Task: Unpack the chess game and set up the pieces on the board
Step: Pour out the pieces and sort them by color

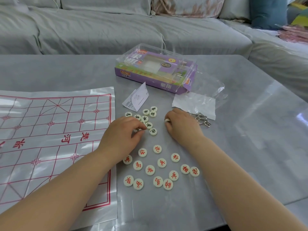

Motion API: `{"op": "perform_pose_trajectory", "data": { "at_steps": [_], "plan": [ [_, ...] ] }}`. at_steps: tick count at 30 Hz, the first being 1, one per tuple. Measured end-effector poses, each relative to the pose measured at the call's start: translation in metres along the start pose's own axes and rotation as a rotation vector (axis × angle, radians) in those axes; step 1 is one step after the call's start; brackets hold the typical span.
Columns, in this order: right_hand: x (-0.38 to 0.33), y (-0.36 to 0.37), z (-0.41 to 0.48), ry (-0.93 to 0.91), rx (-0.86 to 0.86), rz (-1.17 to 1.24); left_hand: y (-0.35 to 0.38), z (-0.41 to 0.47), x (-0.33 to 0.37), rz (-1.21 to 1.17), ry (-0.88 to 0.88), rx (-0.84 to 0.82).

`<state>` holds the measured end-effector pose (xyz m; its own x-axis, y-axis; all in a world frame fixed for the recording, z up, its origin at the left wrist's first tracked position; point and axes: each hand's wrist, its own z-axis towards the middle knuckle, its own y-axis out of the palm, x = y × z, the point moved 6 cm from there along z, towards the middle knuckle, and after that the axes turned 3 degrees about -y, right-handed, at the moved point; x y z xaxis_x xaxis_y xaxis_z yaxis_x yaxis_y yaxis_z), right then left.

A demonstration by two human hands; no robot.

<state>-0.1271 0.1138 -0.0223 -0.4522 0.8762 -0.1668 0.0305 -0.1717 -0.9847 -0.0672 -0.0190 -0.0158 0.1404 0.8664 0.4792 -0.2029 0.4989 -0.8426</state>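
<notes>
A plastic board sheet point(55, 134) with a red grid lies flat on the left of the table. Several round cream pieces with red characters point(161, 163) are spread face up near the front. Farther back lies a cluster of pieces with black characters point(148, 125). My left hand point(122, 135) rests on that cluster, fingertips pinching a piece point(137, 130). My right hand point(180, 125) is curled to the right of the cluster, with a white piece point(167, 120) showing at its fingers. The purple game box point(156, 70) stands behind.
A folded paper leaflet point(135, 99) lies behind the black pieces. A clear plastic bag point(200, 100) and small metal ring puzzles point(202, 119) sit right of my right hand. A grey sofa point(116, 27) with cushions runs along the far table edge.
</notes>
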Motion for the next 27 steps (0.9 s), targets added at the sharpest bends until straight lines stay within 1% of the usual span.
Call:
{"op": "perform_pose_trajectory", "data": {
  "at_steps": [1, 2, 5, 7, 9, 11, 13, 16, 19, 21, 24, 27],
  "plan": [
    [0.002, -0.001, -0.001, 0.001, 0.002, 0.046, 0.001, 0.001, -0.001, 0.003, -0.017, -0.018],
    [0.005, -0.004, -0.004, 0.022, 0.012, 0.145, 0.003, 0.001, -0.001, 0.017, -0.024, -0.039],
    [0.023, -0.013, -0.028, 0.134, 0.061, 0.541, 0.009, 0.003, 0.009, 0.025, -0.009, -0.117],
    [0.034, -0.012, -0.050, 0.186, 0.056, 0.635, 0.016, 0.006, 0.019, 0.017, 0.010, -0.168],
    [0.042, -0.006, -0.067, 0.221, 0.025, 0.609, 0.022, 0.010, 0.033, 0.008, 0.039, -0.205],
    [0.048, -0.003, -0.074, 0.223, 0.032, 0.573, 0.031, 0.015, 0.048, 0.010, 0.078, -0.239],
    [0.053, -0.002, -0.076, 0.203, 0.071, 0.545, 0.039, 0.019, 0.058, 0.024, 0.095, -0.278],
    [0.060, -0.004, -0.081, 0.202, 0.160, 0.611, 0.044, 0.029, 0.067, 0.064, 0.092, -0.310],
    [0.062, -0.002, -0.087, 0.152, 0.160, 0.647, 0.051, 0.039, 0.074, 0.103, 0.089, -0.357],
    [0.059, 0.000, -0.088, 0.104, 0.137, 0.622, 0.057, 0.042, 0.079, 0.144, 0.107, -0.389],
    [0.053, 0.002, -0.085, 0.061, 0.120, 0.541, 0.066, 0.043, 0.083, 0.174, 0.105, -0.389],
    [0.053, 0.003, -0.083, 0.051, 0.154, 0.524, 0.068, 0.046, 0.083, 0.162, 0.081, -0.344]
  ]
}}
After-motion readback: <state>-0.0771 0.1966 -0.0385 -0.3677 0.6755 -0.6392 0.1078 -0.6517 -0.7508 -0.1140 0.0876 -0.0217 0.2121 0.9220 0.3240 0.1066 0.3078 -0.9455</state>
